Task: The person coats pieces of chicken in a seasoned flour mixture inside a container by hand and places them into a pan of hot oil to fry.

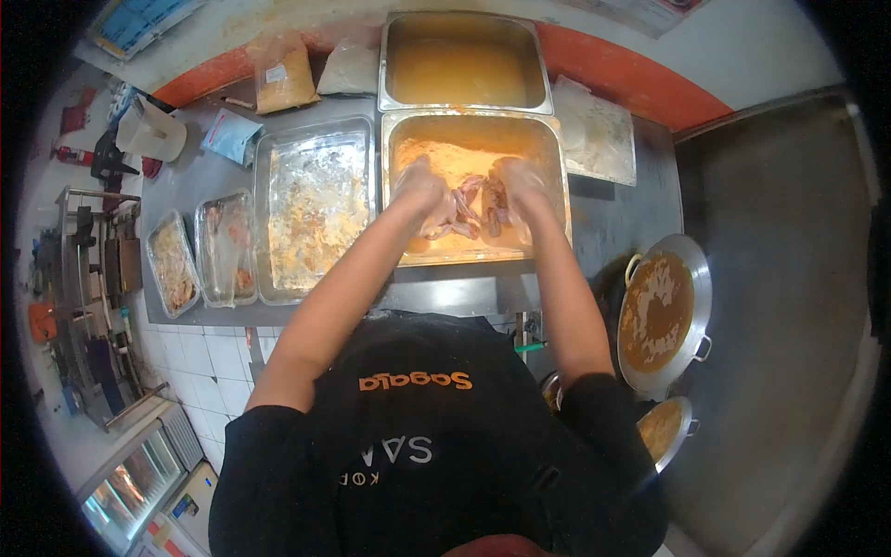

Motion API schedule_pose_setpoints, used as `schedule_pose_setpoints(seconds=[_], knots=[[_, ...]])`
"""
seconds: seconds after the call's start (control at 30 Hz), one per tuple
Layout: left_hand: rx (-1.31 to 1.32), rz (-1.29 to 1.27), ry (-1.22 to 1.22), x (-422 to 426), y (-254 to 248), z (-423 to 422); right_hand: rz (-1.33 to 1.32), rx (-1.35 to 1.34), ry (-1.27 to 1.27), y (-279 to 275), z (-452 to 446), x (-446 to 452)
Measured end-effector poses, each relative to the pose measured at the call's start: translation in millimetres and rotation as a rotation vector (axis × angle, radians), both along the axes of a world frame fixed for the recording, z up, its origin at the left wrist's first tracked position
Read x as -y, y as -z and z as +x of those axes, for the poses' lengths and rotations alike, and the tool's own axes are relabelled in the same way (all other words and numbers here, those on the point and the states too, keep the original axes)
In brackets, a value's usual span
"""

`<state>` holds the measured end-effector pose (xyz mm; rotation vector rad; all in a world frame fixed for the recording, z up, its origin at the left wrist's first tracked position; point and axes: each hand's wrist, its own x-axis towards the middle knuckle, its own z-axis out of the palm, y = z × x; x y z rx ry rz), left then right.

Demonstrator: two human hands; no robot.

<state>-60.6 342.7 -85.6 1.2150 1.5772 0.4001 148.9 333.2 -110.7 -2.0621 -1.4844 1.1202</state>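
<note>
Raw meat pieces [496, 206] lie between left hand [427, 193] and right hand [524, 188], finger grip impossible to tell, in the steel pan [560, 153], where vigorous tossing could spill the orange flour [441, 154].

Two hands [425, 190] [522, 188] are in one flour pan [561, 176]. Behind the flour pan stands one liquid-filled pan [386, 65]; left of it are three trays [262, 223] [203, 260] [159, 267], three bags [284, 82] [351, 67] [230, 137] and one pitcher [153, 137]; right of it, two round pans [703, 278] [686, 427]. The meat pieces [467, 206] inside it overlap too much to count.
</note>
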Motion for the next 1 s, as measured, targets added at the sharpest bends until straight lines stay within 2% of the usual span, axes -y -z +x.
schedule_pose_setpoints(seconds=[0.03,0.07,0.1,0.13,0.17,0.2,0.23,0.3,0.33,0.37,0.4,0.43,0.47,0.5,0.53,0.57,0.63,0.67,0.7,0.73,0.77,0.8,0.87,0.9,0.97,1.0], knots=[[0.000,0.000,0.003,-6,-15,7,-0.037,0.153,-0.062,26,1,-15],[-0.092,-0.195,0.077,-12,-45,17,0.052,0.451,-0.337,36,-7,-21],[-0.139,-0.289,0.112,-22,-36,22,0.143,0.747,-0.612,41,-21,-27],[-0.187,-0.383,0.153,-32,-26,27,0.148,0.748,-0.606,42,-38,-36],[-0.154,-0.381,0.121,-44,41,32,0.044,0.599,-0.358,42,-57,-44],[-0.140,-0.388,0.110,-44,61,32,-0.065,0.442,-0.112,44,-65,-45],[-0.126,-0.395,0.100,-43,79,31,-0.075,0.439,-0.107,48,-62,-41],[0.146,-0.327,0.034,-34,74,24,-0.113,-0.056,-0.125,53,-58,-34],[0.238,-0.307,0.016,-31,75,20,-0.119,-0.058,-0.117,49,-48,-30],[0.398,-0.261,0.059,-31,85,11,-0.042,0.011,-0.226,29,-33,-22],[0.328,-0.115,0.109,-26,69,6,0.037,0.081,-0.335,14,-19,-18],[0.240,0.035,0.151,-21,52,1,0.028,0.079,-0.333,12,-6,-15],[0.140,0.180,0.181,-15,35,-4,-0.067,0.223,-0.343,11,7,-11],[-0.102,0.140,0.368,-15,19,-6,-0.162,0.366,-0.355,13,16,-5],[-0.344,0.101,0.555,-13,14,-6,-0.172,0.365,-0.357,22,23,4],[-0.343,0.101,0.555,-12,24,-3,-0.034,0.400,-0.553,36,28,13],[-0.480,0.036,0.870,-11,64,8,-0.145,0.462,-0.220,10,0,26],[-0.481,0.043,0.867,-9,78,13,-0.139,0.465,-0.220,25,-1,25],[-0.271,-0.084,0.597,-2,91,17,-0.118,0.307,-0.228,53,-1,29],[-0.204,-0.108,0.500,2,85,19,-0.098,0.147,-0.234,69,-3,31],[-0.134,-0.127,0.402,7,79,21,-0.131,-0.034,-0.129,51,-10,33],[-0.064,-0.142,0.303,11,72,23,-0.126,-0.035,-0.129,33,-17,32],[0.088,-0.215,0.257,10,66,20,-0.211,-0.198,-0.012,6,-27,30],[0.137,-0.242,0.241,10,61,19,-0.241,-0.386,0.087,5,-26,31],[0.227,-0.190,0.045,7,46,10,-0.152,-0.371,0.105,14,-15,20],[0.223,-0.194,0.043,6,43,7,-0.068,-0.352,0.122,5,-13,15]])
